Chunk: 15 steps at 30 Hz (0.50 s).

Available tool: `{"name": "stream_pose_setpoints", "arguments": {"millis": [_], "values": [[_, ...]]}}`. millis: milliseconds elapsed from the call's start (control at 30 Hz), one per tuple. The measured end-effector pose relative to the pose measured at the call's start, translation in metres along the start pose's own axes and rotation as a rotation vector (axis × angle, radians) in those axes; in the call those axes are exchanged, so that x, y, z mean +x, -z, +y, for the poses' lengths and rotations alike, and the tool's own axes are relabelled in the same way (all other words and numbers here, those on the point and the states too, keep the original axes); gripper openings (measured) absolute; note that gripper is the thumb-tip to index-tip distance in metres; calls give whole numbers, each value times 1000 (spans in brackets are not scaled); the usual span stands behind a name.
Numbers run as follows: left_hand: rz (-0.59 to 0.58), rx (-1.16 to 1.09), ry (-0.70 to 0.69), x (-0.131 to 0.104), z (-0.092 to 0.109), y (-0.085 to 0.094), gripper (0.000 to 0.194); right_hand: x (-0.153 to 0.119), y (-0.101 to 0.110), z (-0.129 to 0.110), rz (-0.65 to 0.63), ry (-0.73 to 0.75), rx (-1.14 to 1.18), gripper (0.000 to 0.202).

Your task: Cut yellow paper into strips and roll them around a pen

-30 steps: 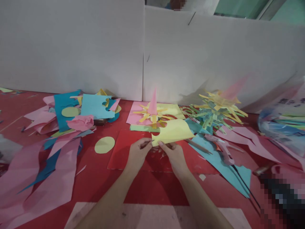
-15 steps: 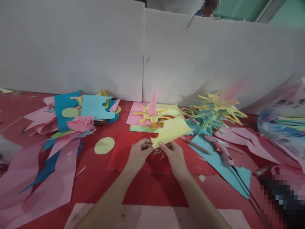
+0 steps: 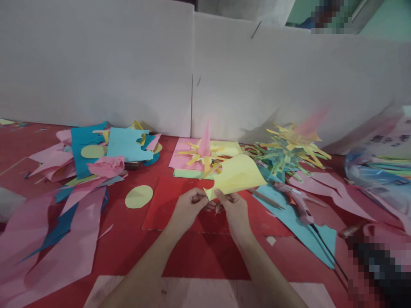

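Note:
A yellow paper sheet (image 3: 239,174) with a curved notch is held up over the red board (image 3: 167,214). My left hand (image 3: 189,207) pinches its lower left corner. Thumb and fingers of my right hand (image 3: 233,207) grip its lower edge, just beside the left. The sheet's right part curls. Behind it stands a pink paper cone (image 3: 204,143) on yellow paper strips (image 3: 192,161), resting on pink and yellow sheets. A yellow paper circle (image 3: 139,196) lies on the table left of my hands.
Pink and blue paper scraps (image 3: 80,239) cover the left side. At right are a pink glue gun (image 3: 300,203) with a cord, a blue sheet (image 3: 324,239), a layered paper piece (image 3: 289,147) and a plastic bag (image 3: 379,158). White panels (image 3: 96,64) stand behind.
The yellow sheet has tilted and curled more, its right end shifting slightly right. Both hands keep their hold near its lower left corner. The view has shifted slightly.

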State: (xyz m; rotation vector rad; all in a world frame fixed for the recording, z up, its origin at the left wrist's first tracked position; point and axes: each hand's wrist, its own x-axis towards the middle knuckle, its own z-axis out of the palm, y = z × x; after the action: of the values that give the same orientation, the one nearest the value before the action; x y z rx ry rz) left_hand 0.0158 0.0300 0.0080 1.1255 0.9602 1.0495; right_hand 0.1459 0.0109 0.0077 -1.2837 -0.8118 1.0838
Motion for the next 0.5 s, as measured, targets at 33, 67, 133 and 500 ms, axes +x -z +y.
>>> {"name": "stream_pose_setpoints", "arguments": {"millis": [33, 67, 133, 500], "values": [[-25, -6, 6, -1, 1, 0, 21, 0, 0, 0, 13, 0, 5, 37], [-52, -15, 13, -1, 2, 0, 22, 0, 0, 0, 25, 0, 7, 37], [-62, -29, 9, -2, 2, 0, 25, 0, 0, 0, 42, 4, 2, 38], [37, -5, -1, -2, -4, -2, 24, 1, 0, 0, -12, -3, -18, 42]]}}
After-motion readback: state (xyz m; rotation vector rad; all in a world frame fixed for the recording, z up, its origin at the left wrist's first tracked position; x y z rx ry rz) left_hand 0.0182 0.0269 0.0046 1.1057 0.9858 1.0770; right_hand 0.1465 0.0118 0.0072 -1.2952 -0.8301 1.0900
